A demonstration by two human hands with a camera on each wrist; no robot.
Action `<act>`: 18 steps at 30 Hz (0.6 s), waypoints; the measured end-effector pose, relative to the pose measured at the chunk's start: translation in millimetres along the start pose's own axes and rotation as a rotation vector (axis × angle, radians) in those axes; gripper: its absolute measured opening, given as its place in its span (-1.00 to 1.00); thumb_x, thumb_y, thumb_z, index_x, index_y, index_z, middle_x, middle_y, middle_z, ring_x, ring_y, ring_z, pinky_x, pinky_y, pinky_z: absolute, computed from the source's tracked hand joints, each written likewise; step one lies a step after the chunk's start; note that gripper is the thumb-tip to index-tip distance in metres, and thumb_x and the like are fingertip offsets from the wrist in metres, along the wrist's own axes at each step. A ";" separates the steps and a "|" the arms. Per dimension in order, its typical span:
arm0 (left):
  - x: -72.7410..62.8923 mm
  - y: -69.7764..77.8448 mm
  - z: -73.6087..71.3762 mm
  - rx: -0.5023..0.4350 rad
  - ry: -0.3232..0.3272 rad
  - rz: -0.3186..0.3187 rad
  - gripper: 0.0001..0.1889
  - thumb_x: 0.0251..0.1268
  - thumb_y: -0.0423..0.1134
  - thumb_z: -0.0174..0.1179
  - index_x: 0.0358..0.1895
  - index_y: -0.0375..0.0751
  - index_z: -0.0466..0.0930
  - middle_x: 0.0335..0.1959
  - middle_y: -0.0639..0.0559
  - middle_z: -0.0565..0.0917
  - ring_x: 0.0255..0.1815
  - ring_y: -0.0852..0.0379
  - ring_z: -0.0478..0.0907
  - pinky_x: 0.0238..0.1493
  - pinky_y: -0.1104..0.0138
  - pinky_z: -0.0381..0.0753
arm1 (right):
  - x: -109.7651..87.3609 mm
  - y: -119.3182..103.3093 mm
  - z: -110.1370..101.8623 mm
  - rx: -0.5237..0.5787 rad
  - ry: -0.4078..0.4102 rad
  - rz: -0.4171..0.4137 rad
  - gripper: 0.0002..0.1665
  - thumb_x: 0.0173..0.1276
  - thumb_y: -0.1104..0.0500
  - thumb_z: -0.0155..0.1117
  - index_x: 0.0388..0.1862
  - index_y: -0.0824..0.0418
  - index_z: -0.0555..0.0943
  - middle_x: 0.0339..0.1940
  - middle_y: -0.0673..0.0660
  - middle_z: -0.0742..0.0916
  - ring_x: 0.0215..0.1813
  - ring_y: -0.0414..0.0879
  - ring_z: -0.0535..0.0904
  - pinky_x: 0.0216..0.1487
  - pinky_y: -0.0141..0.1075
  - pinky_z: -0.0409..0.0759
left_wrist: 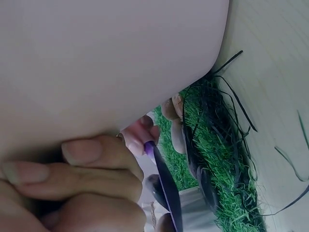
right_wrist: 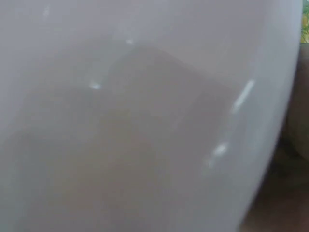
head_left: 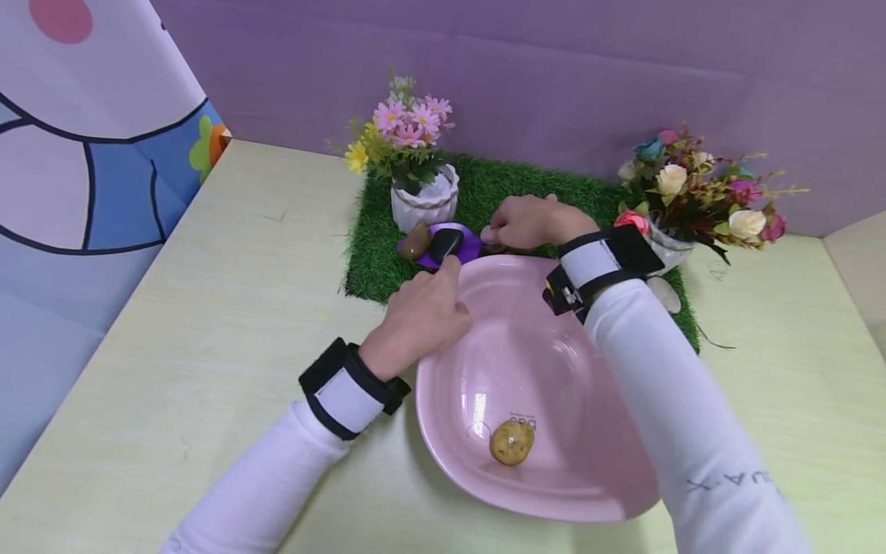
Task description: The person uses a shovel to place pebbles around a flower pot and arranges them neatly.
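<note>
A pink basin [head_left: 554, 369] stands partly on the table and overlaps the grass mat. My left hand [head_left: 422, 308] grips its left rim, the fingers [left_wrist: 91, 169] curled under the outer wall. Beyond the far rim my right hand [head_left: 529, 221] holds the right end of a flat purple spatula-like utensil [head_left: 471, 246]. A black stone [head_left: 445, 243] and a brown stone [head_left: 417, 240] lie on its flat part, above the mat. Inside the basin, near its front, sits a small yellow-brown potato [head_left: 511, 442]. The blurred right wrist view is mostly the basin's inner wall [right_wrist: 145, 121].
Green artificial grass [head_left: 477, 181] lies at the back of the table [head_left: 228, 308]. A white pot of pink flowers [head_left: 424, 201] stands at its left, a pot of mixed flowers [head_left: 706, 192] at its right. More stones [left_wrist: 178, 135] lie on the mat. A purple cloth wall [head_left: 519, 85] rises behind.
</note>
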State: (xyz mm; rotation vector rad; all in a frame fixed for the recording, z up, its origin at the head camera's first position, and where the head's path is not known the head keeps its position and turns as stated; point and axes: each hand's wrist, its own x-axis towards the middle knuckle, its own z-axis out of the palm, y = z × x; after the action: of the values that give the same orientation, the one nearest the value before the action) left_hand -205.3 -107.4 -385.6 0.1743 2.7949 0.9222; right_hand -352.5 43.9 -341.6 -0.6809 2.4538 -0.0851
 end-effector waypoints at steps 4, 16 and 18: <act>0.1 1.2 0.4 -0.011 -0.005 0.002 -0.61 0.33 -0.30 0.13 0.19 -0.28 0.37 -0.30 -0.23 0.60 -0.39 -0.13 0.62 -0.44 0.09 0.62 | 2.8 -2.0 2.5 -0.013 -0.018 0.008 -0.52 0.68 0.02 -0.06 0.31 0.21 0.64 0.28 0.21 0.66 0.46 0.21 0.41 0.54 0.39 -0.21; -1.9 -0.7 0.6 -0.002 0.017 0.005 -0.68 0.29 -0.32 0.11 0.08 -0.29 0.36 -0.31 -0.24 0.58 -0.38 -0.16 0.60 -0.43 0.06 0.60 | 10.8 -11.4 7.9 -0.021 -0.039 0.009 -0.54 0.68 -0.02 -0.05 0.08 0.19 0.73 0.00 0.16 0.75 0.09 0.11 0.62 0.53 0.37 -0.08; -1.5 -1.0 -0.2 0.003 0.019 0.006 -0.67 0.29 -0.32 0.11 0.08 -0.31 0.37 -0.32 -0.24 0.58 -0.39 -0.16 0.60 -0.44 0.07 0.60 | 11.2 -12.6 7.3 -0.026 -0.043 0.012 -0.54 0.68 -0.03 -0.06 0.07 0.18 0.73 -0.03 0.15 0.75 0.06 0.10 0.62 0.53 0.36 -0.05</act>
State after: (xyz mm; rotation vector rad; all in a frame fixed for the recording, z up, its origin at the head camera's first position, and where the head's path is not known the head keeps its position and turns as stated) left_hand -203.9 -108.6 -385.9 0.1759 2.8147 0.9266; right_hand -350.6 28.1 -350.9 -0.6719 2.4212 -0.0335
